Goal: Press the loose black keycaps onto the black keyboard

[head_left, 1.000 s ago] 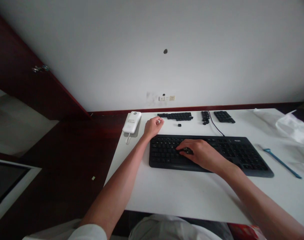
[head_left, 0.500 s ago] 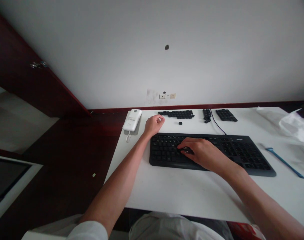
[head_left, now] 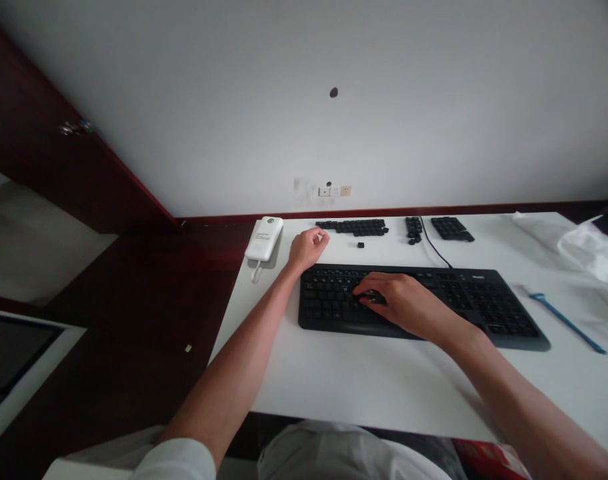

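Observation:
A black keyboard lies across the white table, with keycaps on its left side and a key bed that looks partly bare towards the right. Over its left-middle part, my right hand bends down, thumb and fingers drawn together on the keys; whatever is between the fingertips is hidden. Beyond the keyboard's top left corner rests my left hand, fingers curled and thumb meeting index finger, and I cannot make out anything in it. Loose black keycaps stand in rows just past it. One single keycap sits apart, nearer the keyboard.
A white power bank with a short cable is at the table's left edge. More keycaps form a small group and a block either side of the keyboard cord. At right lie a blue tool and a plastic bag.
My right hand has shifted very slightly left on the keys. The left hand and the loose keycaps stay where they were.

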`<move>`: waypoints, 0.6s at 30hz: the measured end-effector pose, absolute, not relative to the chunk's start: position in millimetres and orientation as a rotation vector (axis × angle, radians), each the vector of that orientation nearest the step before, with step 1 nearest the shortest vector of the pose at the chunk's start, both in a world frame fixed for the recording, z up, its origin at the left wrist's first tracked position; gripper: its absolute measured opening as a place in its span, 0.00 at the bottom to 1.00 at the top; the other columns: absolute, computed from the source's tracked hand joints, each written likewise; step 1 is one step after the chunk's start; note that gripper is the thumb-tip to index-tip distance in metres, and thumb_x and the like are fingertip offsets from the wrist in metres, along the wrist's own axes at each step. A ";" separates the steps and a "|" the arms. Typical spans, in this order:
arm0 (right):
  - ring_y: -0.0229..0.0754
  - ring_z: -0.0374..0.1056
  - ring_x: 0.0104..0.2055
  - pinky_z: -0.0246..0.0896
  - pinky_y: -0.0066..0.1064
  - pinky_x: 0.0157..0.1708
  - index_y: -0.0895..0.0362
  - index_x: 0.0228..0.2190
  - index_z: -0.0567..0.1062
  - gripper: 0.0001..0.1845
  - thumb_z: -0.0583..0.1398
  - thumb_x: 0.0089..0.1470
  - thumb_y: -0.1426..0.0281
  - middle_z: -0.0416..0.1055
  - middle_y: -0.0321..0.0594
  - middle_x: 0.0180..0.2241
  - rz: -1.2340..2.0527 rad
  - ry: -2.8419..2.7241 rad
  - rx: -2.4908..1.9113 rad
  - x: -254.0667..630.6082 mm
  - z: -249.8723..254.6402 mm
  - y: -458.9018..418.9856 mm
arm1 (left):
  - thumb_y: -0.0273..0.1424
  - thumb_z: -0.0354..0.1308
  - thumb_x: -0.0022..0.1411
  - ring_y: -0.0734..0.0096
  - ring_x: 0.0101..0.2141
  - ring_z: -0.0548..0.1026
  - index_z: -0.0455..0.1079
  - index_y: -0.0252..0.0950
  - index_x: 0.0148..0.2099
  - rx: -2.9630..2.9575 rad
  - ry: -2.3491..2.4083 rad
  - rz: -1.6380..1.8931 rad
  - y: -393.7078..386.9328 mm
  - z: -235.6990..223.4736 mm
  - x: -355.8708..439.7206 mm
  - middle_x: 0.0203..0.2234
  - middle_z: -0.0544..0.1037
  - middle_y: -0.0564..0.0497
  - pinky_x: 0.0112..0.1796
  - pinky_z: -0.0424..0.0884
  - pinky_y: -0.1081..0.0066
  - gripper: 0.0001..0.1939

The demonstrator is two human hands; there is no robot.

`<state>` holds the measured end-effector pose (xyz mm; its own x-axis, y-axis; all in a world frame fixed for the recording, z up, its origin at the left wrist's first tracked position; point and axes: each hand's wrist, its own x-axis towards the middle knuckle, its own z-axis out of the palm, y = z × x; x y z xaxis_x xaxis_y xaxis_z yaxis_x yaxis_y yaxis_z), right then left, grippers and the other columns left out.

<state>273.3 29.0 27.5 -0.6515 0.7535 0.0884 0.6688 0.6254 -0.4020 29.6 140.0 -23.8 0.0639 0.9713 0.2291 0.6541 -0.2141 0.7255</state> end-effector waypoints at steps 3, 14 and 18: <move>0.48 0.79 0.46 0.73 0.38 0.48 0.53 0.46 0.82 0.12 0.62 0.64 0.74 0.81 0.41 0.47 0.497 -2.615 -1.149 273.8 25.6 29.0 | 0.39 0.57 0.66 0.74 0.25 0.64 0.78 0.37 0.38 1.916 1.610 0.980 140.4 -24.5 29.5 0.21 0.69 0.56 0.31 0.54 0.71 0.13; 0.47 0.80 0.44 0.74 0.37 0.45 0.52 0.46 0.83 0.13 0.63 0.62 0.75 0.82 0.41 0.47 0.418 -2.618 -1.155 272.5 25.3 27.4 | 0.39 0.56 0.66 0.73 0.24 0.64 0.79 0.37 0.39 1.920 1.617 0.967 140.6 -24.9 30.5 0.20 0.68 0.56 0.30 0.54 0.71 0.13; 0.47 0.80 0.44 0.73 0.38 0.48 0.52 0.46 0.83 0.12 0.62 0.63 0.74 0.82 0.40 0.47 0.462 -2.598 -1.155 273.2 24.2 29.0 | 0.39 0.56 0.66 0.73 0.24 0.64 0.78 0.37 0.38 1.919 1.605 0.980 140.5 -25.6 30.0 0.20 0.69 0.56 0.30 0.54 0.71 0.13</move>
